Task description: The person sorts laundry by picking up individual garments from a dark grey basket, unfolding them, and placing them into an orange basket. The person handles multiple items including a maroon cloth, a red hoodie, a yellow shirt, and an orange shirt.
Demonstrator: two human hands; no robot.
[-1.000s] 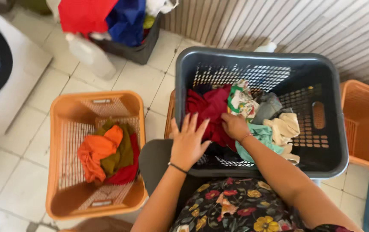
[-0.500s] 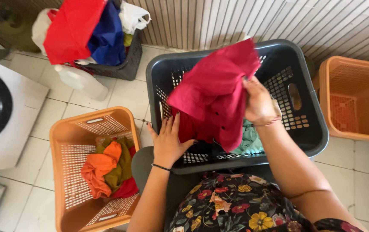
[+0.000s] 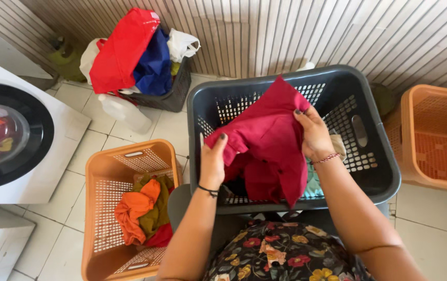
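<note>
I count three laundry baskets: one grey basket [image 3: 374, 171] and two orange, one on my left [image 3: 98, 171] and one on my right [image 3: 436, 112]. One crimson garment [image 3: 270, 140] is up in my two hands, left [image 3: 213, 164] and right [image 3: 314, 135]. One washing machine [image 3: 52, 156]; one dark bin [image 3: 174, 96] of bags.

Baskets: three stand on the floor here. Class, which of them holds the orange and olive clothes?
The orange basket on the left, beside the washing machine. The grey basket lies under the red garment that both hands hold, and the orange basket on the right shows nothing inside.
</note>
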